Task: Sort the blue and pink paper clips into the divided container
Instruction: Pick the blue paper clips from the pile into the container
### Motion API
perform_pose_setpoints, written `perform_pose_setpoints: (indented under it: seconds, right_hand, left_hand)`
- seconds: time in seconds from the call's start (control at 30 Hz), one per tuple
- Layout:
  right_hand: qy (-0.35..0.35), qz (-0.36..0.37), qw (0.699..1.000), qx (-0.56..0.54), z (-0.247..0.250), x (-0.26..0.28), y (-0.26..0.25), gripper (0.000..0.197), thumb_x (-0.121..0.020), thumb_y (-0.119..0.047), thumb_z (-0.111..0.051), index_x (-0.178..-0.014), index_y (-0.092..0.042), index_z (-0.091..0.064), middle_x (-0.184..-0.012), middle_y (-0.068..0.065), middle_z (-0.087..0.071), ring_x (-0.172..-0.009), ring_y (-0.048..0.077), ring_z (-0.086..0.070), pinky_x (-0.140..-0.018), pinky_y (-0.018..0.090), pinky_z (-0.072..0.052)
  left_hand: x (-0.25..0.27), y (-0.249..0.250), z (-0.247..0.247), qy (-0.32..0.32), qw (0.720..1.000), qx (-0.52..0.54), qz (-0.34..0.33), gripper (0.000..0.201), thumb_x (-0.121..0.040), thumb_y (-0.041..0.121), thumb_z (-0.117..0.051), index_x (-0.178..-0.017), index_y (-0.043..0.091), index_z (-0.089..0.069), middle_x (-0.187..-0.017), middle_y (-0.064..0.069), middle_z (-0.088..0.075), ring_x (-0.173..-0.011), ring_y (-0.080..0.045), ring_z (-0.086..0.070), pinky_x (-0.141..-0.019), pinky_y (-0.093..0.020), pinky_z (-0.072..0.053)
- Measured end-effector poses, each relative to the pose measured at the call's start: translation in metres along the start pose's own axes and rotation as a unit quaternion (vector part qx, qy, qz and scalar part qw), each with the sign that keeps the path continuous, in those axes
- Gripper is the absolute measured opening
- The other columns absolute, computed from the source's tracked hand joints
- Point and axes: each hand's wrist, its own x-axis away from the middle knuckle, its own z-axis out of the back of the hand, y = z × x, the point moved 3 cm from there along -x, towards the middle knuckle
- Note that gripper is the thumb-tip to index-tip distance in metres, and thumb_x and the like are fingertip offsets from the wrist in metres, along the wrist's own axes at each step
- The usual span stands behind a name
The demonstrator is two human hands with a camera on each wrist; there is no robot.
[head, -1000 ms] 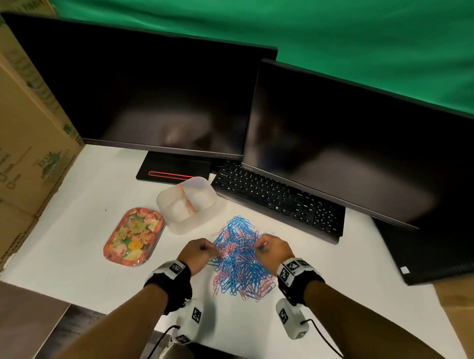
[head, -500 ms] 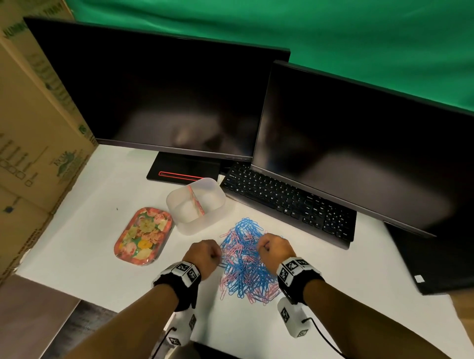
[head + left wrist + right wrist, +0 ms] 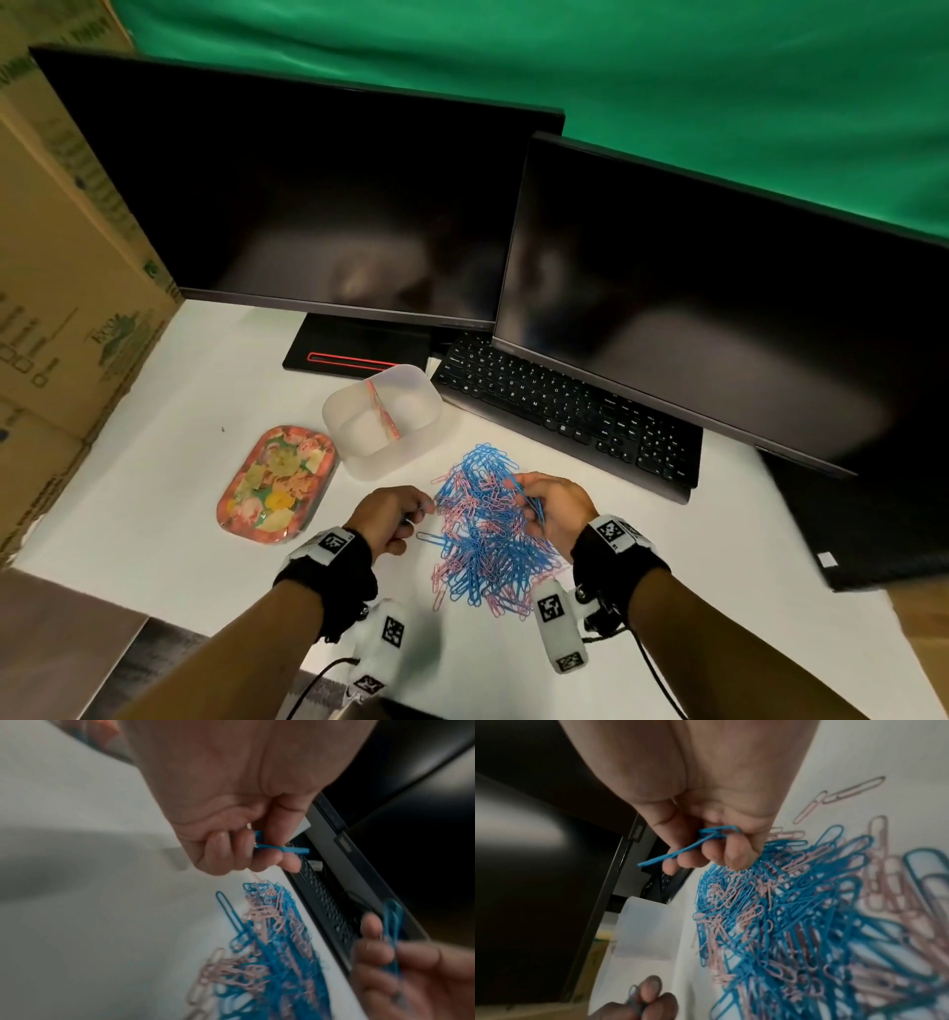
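A loose heap of blue and pink paper clips (image 3: 488,534) lies on the white table, just in front of me. My left hand (image 3: 422,510) hovers at the heap's left edge and pinches a blue clip (image 3: 282,849) between thumb and curled fingers. My right hand (image 3: 530,506) is at the heap's right edge, its fingers curled round a few blue clips (image 3: 695,843). The translucent divided container (image 3: 382,462) stands beyond the left hand, with a pink strip along its divider. Both of its compartments look empty.
A floral tray (image 3: 280,483) lies left of the container. A black keyboard (image 3: 565,411) and two dark monitors (image 3: 318,205) stand behind the heap. Cardboard boxes (image 3: 61,308) wall off the left side. The table's front edge is under my forearms.
Both hands have risen a little off the heap, each holding blue clips. The right hand has turned so its clips show. The camera has drifted slightly.
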Motion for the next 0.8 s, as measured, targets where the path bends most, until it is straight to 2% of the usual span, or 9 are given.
perform_pose_setpoints:
  seconds: [0.1,0.23,0.33,0.47,0.53,0.6,0.63,0.7,0.8]
  right_hand:
    - [-0.054,-0.043,0.995,-0.067,-0.006,0.005,0.002,0.022,-0.085,-0.007,-0.035,-0.083,-0.006,-0.057,-0.064,0.006,-0.044,-0.053,0.018,-0.038,-0.047,0.026,-0.027]
    - [-0.077,-0.078,0.989,-0.097,-0.004,0.009,-0.001,0.025,-0.087,-0.028,-0.039,-0.068,-0.015,-0.047,-0.061,0.002,-0.040,-0.052,0.018,-0.036,-0.049,0.025,-0.026]
    - [-0.042,-0.098,0.991,-0.078,0.006,0.007,0.002,0.041,-0.096,-0.043,-0.041,-0.065,-0.016,-0.046,-0.058,0.001,-0.037,-0.048,0.017,-0.033,-0.049,0.025,-0.022]
    - [0.012,-0.102,0.995,-0.013,0.014,0.012,0.004,0.032,-0.100,-0.028,-0.038,-0.074,-0.011,-0.049,-0.055,0.003,-0.038,-0.045,0.017,-0.033,-0.048,0.023,-0.021]
    - [0.033,-0.097,0.994,0.043,0.016,0.014,0.006,0.025,-0.097,-0.020,-0.041,-0.080,-0.009,-0.055,-0.057,0.004,-0.040,-0.045,0.017,-0.032,-0.048,0.022,-0.021]
    - [0.042,-0.087,0.991,0.087,0.016,0.015,0.006,0.020,-0.094,-0.015,-0.044,-0.086,-0.008,-0.061,-0.059,0.004,-0.043,-0.044,0.016,-0.032,-0.048,0.021,-0.021]
    - [0.041,-0.083,0.991,0.097,0.015,0.015,0.006,0.019,-0.093,-0.014,-0.046,-0.088,-0.007,-0.063,-0.059,0.004,-0.044,-0.044,0.016,-0.033,-0.048,0.020,-0.020]
    - [0.030,-0.074,0.991,0.104,0.009,0.015,0.004,0.019,-0.094,-0.016,-0.048,-0.090,-0.008,-0.065,-0.060,0.004,-0.045,-0.043,0.015,-0.034,-0.048,0.020,-0.020]
    - [0.014,-0.054,0.992,0.111,-0.002,0.014,-0.005,0.020,-0.096,-0.019,-0.049,-0.087,-0.009,-0.064,-0.060,0.003,-0.047,-0.043,0.015,-0.035,-0.046,0.018,-0.021]
  left_hand:
    - [0.003,0.000,-0.004,-0.028,0.996,0.078,0.034,0.021,-0.081,0.018,-0.036,-0.066,0.013,-0.049,-0.061,-0.003,-0.037,-0.047,-0.015,-0.025,-0.045,-0.020,-0.018]
    - [0.000,-0.003,-0.004,-0.027,0.994,0.088,0.062,0.042,-0.095,0.045,-0.039,-0.063,0.018,-0.041,-0.056,-0.001,-0.037,-0.046,-0.018,-0.030,-0.046,-0.021,-0.022]
    - [-0.003,-0.005,-0.003,0.017,0.998,0.038,0.055,0.039,-0.100,0.031,-0.037,-0.065,0.016,-0.039,-0.051,-0.002,-0.034,-0.046,-0.018,-0.030,-0.049,-0.022,-0.023]
    - [-0.006,-0.008,-0.002,0.045,0.997,-0.055,0.013,0.025,-0.095,0.013,-0.040,-0.073,0.011,-0.052,-0.059,-0.004,-0.043,-0.048,-0.018,-0.033,-0.049,-0.020,-0.025]
    - [-0.006,-0.008,0.000,0.072,0.964,-0.245,-0.075,0.015,-0.092,0.020,-0.050,-0.080,0.019,-0.059,-0.071,0.000,-0.058,-0.062,-0.019,-0.051,-0.057,-0.024,-0.037]
    - [-0.003,-0.011,-0.003,0.059,0.892,-0.428,-0.131,0.004,-0.088,0.029,-0.056,-0.090,0.026,-0.058,-0.080,0.004,-0.063,-0.079,-0.018,-0.059,-0.070,-0.023,-0.041]
    - [-0.004,-0.015,-0.005,0.046,0.860,-0.486,-0.152,0.008,-0.087,0.032,-0.057,-0.093,0.027,-0.056,-0.085,0.004,-0.063,-0.084,-0.018,-0.059,-0.072,-0.023,-0.040]
    - [-0.004,-0.017,-0.009,0.037,0.812,-0.554,-0.181,0.010,-0.088,0.037,-0.056,-0.092,0.028,-0.054,-0.094,0.004,-0.059,-0.094,-0.020,-0.060,-0.075,-0.025,-0.041]
    - [-0.002,-0.014,-0.013,0.031,0.782,-0.594,-0.184,0.014,-0.091,0.036,-0.051,-0.094,0.023,-0.055,-0.103,0.000,-0.055,-0.099,-0.024,-0.060,-0.079,-0.027,-0.044]
